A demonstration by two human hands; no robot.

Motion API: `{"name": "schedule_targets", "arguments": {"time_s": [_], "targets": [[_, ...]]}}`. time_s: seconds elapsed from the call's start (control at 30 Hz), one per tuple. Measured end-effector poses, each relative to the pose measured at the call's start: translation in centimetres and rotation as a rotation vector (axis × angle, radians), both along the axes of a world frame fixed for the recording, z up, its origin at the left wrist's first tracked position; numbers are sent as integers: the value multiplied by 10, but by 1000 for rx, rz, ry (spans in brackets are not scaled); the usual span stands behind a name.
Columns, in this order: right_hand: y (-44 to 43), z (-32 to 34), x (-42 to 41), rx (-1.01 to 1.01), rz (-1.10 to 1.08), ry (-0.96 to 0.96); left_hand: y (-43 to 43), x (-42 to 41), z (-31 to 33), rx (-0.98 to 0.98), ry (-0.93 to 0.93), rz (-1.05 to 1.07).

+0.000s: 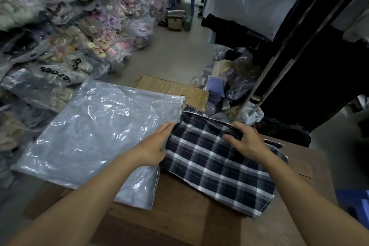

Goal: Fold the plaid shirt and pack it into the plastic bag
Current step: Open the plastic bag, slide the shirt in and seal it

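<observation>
Head | left grip [153, 146] flat at plastic bag [89, 126] | right grip [246, 143] holds plaid shirt [215, 168]

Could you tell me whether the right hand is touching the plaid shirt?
Touching. The head view shows the right hand lying on the plaid shirt near its collar, with the fingers curled over the folded edge and no gap.

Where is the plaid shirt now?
In the head view, the shirt lies folded right of centre on the table, its left edge against the bag; the left hand touches that edge, the right hand grips its far edge.
</observation>
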State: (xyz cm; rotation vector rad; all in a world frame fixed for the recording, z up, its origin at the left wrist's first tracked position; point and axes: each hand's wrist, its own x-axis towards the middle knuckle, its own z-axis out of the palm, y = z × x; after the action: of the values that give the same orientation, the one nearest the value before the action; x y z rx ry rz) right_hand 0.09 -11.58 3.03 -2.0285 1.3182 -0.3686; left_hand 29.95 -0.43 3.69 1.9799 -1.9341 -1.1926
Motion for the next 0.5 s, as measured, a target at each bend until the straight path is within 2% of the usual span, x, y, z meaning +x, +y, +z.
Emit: {"name": "schedule_targets", "arguments": {"time_s": [0.17, 0.23, 0.37, 0.5], "targets": [[-7, 10, 13, 87, 169, 114, -1, 3, 6, 18, -76, -63], [-13, 10, 18, 117, 169, 182, 0, 1, 4, -9, -93, -24], [-19, 12, 35, 161, 214, 434, 3, 0, 5, -64, -62, 88], [-18, 8, 59, 185, 256, 466, 2, -4, 13, -79, -8, 127]]}}
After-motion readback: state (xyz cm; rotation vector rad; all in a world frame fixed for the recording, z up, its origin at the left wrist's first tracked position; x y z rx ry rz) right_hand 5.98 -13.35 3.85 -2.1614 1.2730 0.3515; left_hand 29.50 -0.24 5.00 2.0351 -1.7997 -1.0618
